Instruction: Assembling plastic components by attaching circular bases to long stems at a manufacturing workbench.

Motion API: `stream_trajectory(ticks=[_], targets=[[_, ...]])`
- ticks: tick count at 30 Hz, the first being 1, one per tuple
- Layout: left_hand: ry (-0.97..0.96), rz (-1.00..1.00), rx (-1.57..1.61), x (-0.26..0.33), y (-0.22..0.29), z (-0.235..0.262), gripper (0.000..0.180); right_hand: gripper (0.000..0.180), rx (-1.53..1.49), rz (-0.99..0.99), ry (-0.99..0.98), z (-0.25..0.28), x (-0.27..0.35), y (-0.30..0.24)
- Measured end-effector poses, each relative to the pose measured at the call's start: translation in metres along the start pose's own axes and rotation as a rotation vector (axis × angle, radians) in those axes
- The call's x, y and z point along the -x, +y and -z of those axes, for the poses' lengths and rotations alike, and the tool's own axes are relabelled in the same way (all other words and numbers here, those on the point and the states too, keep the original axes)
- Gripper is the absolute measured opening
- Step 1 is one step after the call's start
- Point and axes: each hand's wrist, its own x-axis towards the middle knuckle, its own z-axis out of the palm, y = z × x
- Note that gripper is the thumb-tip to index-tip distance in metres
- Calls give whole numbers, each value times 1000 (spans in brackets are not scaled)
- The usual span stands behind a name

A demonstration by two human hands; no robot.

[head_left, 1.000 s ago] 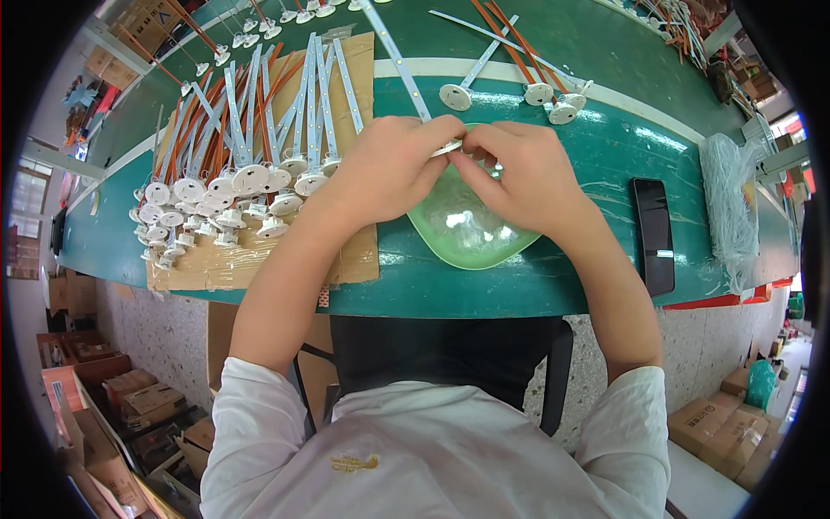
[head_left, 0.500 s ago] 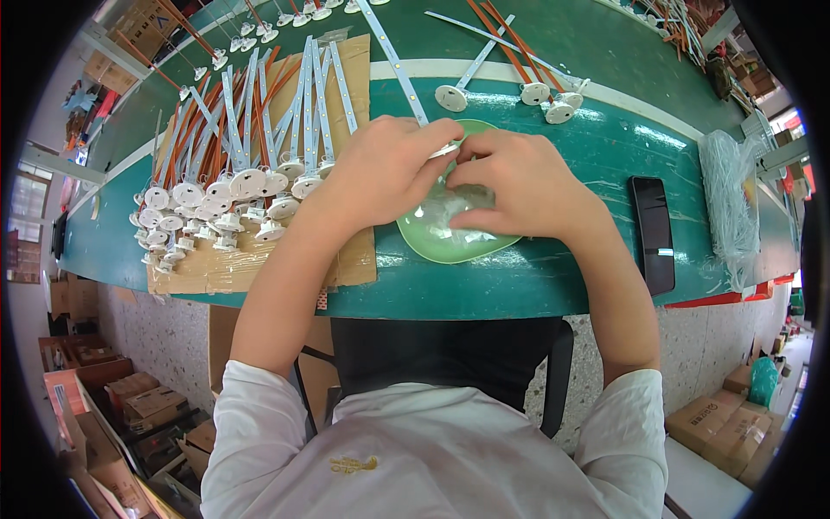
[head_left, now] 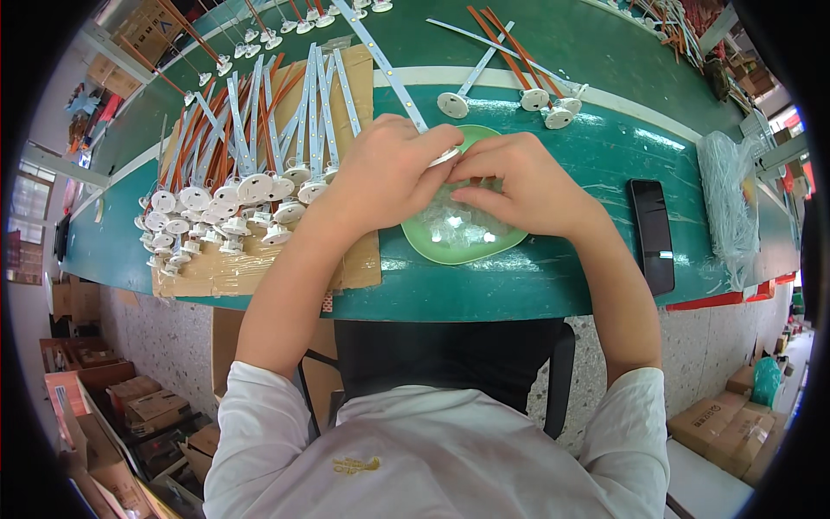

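My left hand [head_left: 385, 173] is closed round the lower end of an LED strip [head_left: 381, 60]. The strip slants up and away, and the rim of its white round base [head_left: 444, 157] shows beside my fingers. Close against that base, my right hand [head_left: 527, 186] has its thumb and fingers drawn together; what they pinch, if anything, is hidden. Both hands are over a light green bowl [head_left: 450, 253], in which small clear plastic pieces [head_left: 462, 223] lie. To the left, many similar strips with white bases [head_left: 256, 188] are heaped on flattened cardboard [head_left: 350, 268].
A black phone [head_left: 652, 233] lies on the green table to the right, beside a bundle of clear plastic bags [head_left: 729, 208]. Beyond the bowl rest a few loose strips [head_left: 482, 65] with round bases. More assemblies [head_left: 259, 39] stand along the far left.
My right hand's fingers have risen out of the bowl and drawn together beside the white base, baring the clear pieces. My left hand still holds the strip, which leans slightly further left.
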Motion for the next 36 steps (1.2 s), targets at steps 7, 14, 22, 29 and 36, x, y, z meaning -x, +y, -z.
stream_trajectory(ticks=[7,14,22,29,36], targets=[[57,38,54,0,0,-1,13,19,-45,35,71,0,0,1],[110,108,175,-1,-1,0,10,16,-150,-109,105,0,0,-5],[99,145,225,-2,2,3,10,9,-289,-277,117,2,0,-11],[99,137,238,-3,3,4,10,9,-178,-109,184,0,-2,-8],[132,160,308,-4,4,7,16,17,-300,-229,269,-3,0,-6]])
